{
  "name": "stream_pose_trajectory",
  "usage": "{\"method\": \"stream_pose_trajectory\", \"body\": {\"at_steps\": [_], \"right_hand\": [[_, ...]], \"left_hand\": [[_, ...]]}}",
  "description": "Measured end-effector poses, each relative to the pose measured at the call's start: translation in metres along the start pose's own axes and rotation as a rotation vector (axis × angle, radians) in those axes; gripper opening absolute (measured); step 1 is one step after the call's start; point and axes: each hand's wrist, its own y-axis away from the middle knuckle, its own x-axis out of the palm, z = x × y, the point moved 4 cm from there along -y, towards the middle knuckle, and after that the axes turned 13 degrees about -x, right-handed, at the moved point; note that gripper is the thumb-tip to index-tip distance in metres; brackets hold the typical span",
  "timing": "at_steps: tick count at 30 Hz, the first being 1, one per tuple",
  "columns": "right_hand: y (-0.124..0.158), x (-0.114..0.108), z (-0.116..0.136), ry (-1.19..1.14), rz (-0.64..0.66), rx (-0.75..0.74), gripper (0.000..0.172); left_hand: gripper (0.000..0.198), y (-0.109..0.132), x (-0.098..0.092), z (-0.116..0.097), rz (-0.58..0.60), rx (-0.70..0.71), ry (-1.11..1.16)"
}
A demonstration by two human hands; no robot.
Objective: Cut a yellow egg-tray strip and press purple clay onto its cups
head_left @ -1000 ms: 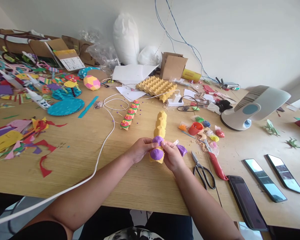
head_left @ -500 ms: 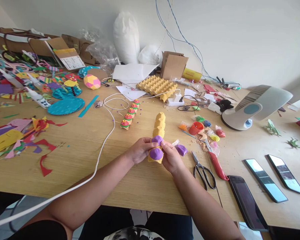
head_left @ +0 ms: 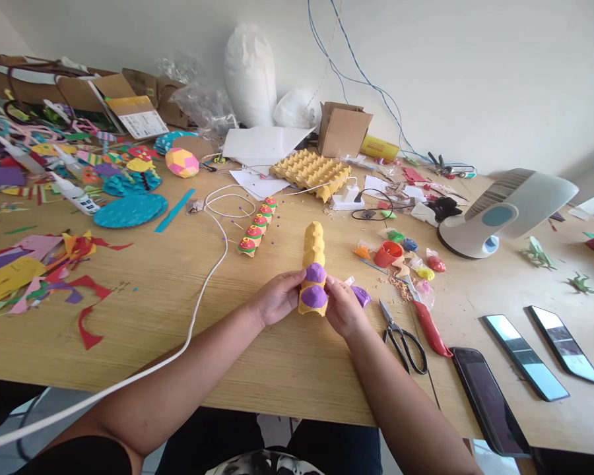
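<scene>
A strip of yellow egg carton [head_left: 314, 241] points away from me, held between both hands above the table. Purple clay [head_left: 314, 297] covers its two nearest bumps; the farther bumps are bare yellow. My left hand [head_left: 280, 297] is closed on the strip's left edge, thumb beside the second purple bump. On the opposite edge my right hand [head_left: 345, 307] grips it, thumb also near that bump. A packet of purple clay [head_left: 361, 295] lies just beyond my right hand. Farther off to the left rests a finished-looking strip with red and green bumps [head_left: 257, 227].
Black-handled scissors [head_left: 403, 336] and a red-handled knife [head_left: 431, 326] lie right of my right arm, near several phones [head_left: 490, 396]. A white cable [head_left: 198, 310] crosses over my left forearm. Clay packets surround a red cup [head_left: 388, 254]. A white fan [head_left: 505, 204] stands at right.
My thumbs have moved off the top of the second purple bump to the strip's sides, so both purple bumps show fully. The strip has shifted slightly right.
</scene>
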Motion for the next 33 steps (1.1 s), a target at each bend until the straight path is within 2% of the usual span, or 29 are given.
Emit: {"method": "stream_pose_trajectory", "body": {"at_steps": [4, 7, 13, 17, 21, 29, 33], "right_hand": [[-0.002, -0.011, 0.009, 0.371, 0.069, -0.006, 0.037], [-0.004, -0.017, 0.016, 0.616, 0.104, -0.019, 0.045], [-0.005, -0.017, 0.023, 0.816, 0.142, -0.035, 0.051], [-0.005, -0.018, 0.023, 0.804, 0.155, -0.042, 0.048], [-0.004, -0.019, 0.021, 0.676, 0.159, -0.063, 0.045], [-0.005, -0.023, 0.014, 0.518, 0.067, -0.039, 0.041], [-0.002, -0.014, 0.008, 0.302, 0.03, -0.01, 0.037]], "left_hand": [[0.031, 0.001, -0.002, -0.003, -0.014, 0.028, -0.076], [0.032, 0.0, -0.004, -0.001, -0.033, 0.031, -0.114], [0.033, -0.004, -0.011, 0.005, -0.096, 0.048, -0.166], [0.034, -0.004, -0.01, 0.005, -0.103, 0.048, -0.163], [0.035, -0.002, -0.006, 0.004, -0.102, 0.081, -0.171], [0.033, 0.001, -0.002, 0.004, -0.099, 0.105, -0.163], [0.034, 0.001, 0.001, 0.004, -0.086, 0.114, -0.13]]}}
